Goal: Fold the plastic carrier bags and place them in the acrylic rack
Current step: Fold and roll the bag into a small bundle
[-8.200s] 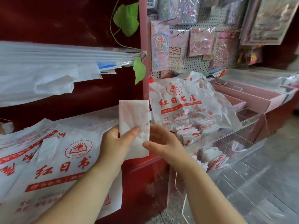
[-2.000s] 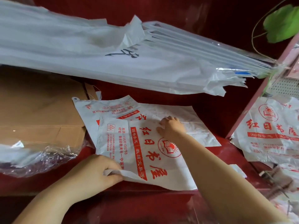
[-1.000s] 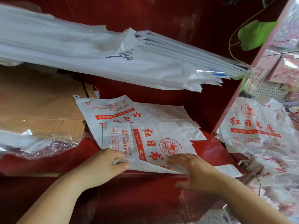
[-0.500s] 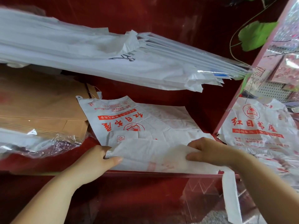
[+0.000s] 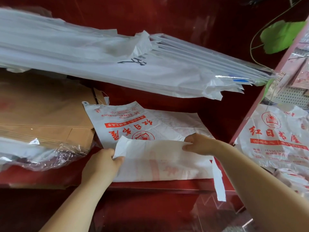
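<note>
My left hand (image 5: 102, 163) pinches the left end of the carrier bag (image 5: 158, 163), thumb on top, fingers curled under the raised corner. My right hand (image 5: 199, 144) grips the right end of the same folded-over edge. The bag lies along the front edge of the red shelf (image 5: 150, 185), over another printed bag (image 5: 127, 124). Its handle strip (image 5: 219, 185) hangs over the shelf's front edge.

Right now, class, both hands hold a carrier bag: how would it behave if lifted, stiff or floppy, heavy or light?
Probably floppy: the bag lets its handle droop over the shelf edge. Likely light: left hand and right hand hold its fold by pinches alone, and the print shows through the thin film.
</note>
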`<state>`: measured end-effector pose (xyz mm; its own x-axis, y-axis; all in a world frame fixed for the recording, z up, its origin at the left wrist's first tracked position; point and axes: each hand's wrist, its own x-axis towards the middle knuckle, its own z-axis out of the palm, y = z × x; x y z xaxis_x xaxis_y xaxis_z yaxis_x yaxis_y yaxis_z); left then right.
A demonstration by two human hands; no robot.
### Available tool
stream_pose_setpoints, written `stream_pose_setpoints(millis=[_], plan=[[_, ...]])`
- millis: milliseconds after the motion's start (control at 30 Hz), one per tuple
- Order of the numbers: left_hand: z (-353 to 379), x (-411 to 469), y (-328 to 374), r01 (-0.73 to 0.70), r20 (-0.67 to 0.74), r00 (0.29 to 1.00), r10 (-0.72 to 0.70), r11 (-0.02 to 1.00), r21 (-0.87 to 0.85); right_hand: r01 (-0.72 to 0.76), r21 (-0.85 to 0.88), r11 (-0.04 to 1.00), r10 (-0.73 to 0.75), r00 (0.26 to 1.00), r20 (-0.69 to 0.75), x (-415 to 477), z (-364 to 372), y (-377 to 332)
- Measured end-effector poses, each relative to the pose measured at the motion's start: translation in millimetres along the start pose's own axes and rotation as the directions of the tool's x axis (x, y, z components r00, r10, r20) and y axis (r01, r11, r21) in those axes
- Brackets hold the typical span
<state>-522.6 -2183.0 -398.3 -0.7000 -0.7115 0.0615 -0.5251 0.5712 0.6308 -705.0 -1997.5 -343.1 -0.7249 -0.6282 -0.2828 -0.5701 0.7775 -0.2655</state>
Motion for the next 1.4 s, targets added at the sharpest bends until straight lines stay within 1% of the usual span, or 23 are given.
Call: stream_pose_setpoints(millis=[133, 233, 300, 367, 400, 467, 533, 567, 633, 667, 733, 767, 800, 833, 900, 933, 967, 1000, 1033, 1067, 1200, 1333, 1400], plan=[[2, 4, 1, 0.025, 0.006, 1.0, -0.025, 0.997, 0.073, -0.046, 0.032, 0.998, 0.046, 0.999, 0.01, 13, 7, 4], [-5, -1, 9, 0.028, -0.086, 0.996, -0.016, 0.99, 0.139, -0.066, 0.066, 0.996, 0.066, 0.998, 0.001, 19, 10, 7], [-5, -3, 11, -0.096, -0.214, 0.967, 0.141, 0.974, 0.207, -0.063, 0.059, 0.996, 0.061, 0.998, 0.021, 21, 9, 7], [5, -4, 12, -0.339, -0.297, 0.859, 0.417, 0.898, 0.28, -0.062, 0.055, 0.997, 0.06, 0.997, 0.039, 22, 9, 8], [11, -6, 12, -0.435, -0.268, 0.811, 0.52, 0.842, 0.318, -0.07, 0.051, 0.996, 0.068, 0.997, 0.043, 23, 9, 9], [28, -9, 9, -0.532, -0.05, 0.809, 0.586, 0.765, 0.362, -0.071, 0.058, 0.996, 0.068, 0.996, 0.051, 23, 9, 8], [37, -12, 9, -0.525, 0.149, 0.847, 0.51, 0.757, 0.388, -0.068, 0.066, 0.996, 0.064, 0.996, 0.062, 23, 8, 8], [39, -12, 9, -0.52, 0.204, 0.853, 0.48, 0.75, 0.408, -0.067, 0.06, 0.996, 0.064, 0.996, 0.06, 22, 7, 6], [44, -11, 6, -0.538, 0.255, 0.842, 0.475, 0.721, 0.436, -0.111, -0.004, 0.994, 0.111, 0.993, 0.028, 19, 7, 3], [43, -10, 7, -0.539, 0.267, 0.842, 0.469, 0.72, 0.437, -0.144, -0.091, 0.985, 0.144, 0.99, -0.013, 16, 7, 2], [42, -11, 5, -0.525, 0.309, 0.85, 0.427, 0.729, 0.438, -0.232, -0.341, 0.911, 0.158, 0.96, -0.233, 10, 8, 0], [40, -11, 6, -0.518, 0.312, 0.854, 0.417, 0.741, 0.427, -0.261, -0.405, 0.876, 0.112, 0.927, -0.357, 6, 10, -2], [37, -13, 7, -0.501, 0.296, 0.864, 0.408, 0.755, 0.422, -0.258, -0.395, 0.882, 0.06, 0.892, -0.448, 3, 15, -7], [35, -13, 11, -0.474, 0.309, 0.876, 0.37, 0.777, 0.414, -0.206, -0.372, 0.905, -0.008, 0.866, -0.5, -1, 23, -15], [35, -11, 16, -0.445, 0.313, 0.89, 0.33, 0.777, 0.445, 0.026, -0.344, 0.939, -0.233, 0.782, -0.578, -6, 47, -33], [35, -13, 17, -0.443, 0.307, 0.892, 0.333, 0.78, 0.441, 0.161, -0.304, 0.939, -0.315, 0.759, -0.571, -9, 59, -41], [35, -14, 18, -0.436, 0.317, 0.893, 0.319, 0.786, 0.438, 0.269, -0.286, 0.919, -0.385, 0.765, -0.516, -13, 71, -45], [35, -14, 18, -0.435, 0.321, 0.893, 0.315, 0.784, 0.442, 0.356, -0.215, 0.909, -0.414, 0.818, -0.4, -18, 79, -51], [35, -14, 17, -0.44, 0.319, 0.891, 0.322, 0.785, 0.436, 0.381, -0.16, 0.911, -0.413, 0.846, -0.337, -20, 88, -52], [37, -14, 16, -0.443, 0.305, 0.891, 0.336, 0.789, 0.425, 0.343, -0.115, 0.932, -0.362, 0.892, -0.27, -24, 92, -50], [34, -15, 16, -0.444, 0.325, 0.887, 0.328, 0.796, 0.411, 0.133, -0.059, 0.989, -0.144, 0.952, -0.271, -29, 85, -21], [34, -15, 18, -0.375, 0.328, 0.913, 0.242, 0.815, 0.441, -0.104, -0.129, 0.986, 0.056, 0.942, -0.332, -37, 71, 19], [32, -15, 18, -0.347, 0.33, 0.921, 0.208, 0.824, 0.449, -0.203, -0.102, 0.974, 0.155, 0.92, -0.359, -41, 63, 38]])
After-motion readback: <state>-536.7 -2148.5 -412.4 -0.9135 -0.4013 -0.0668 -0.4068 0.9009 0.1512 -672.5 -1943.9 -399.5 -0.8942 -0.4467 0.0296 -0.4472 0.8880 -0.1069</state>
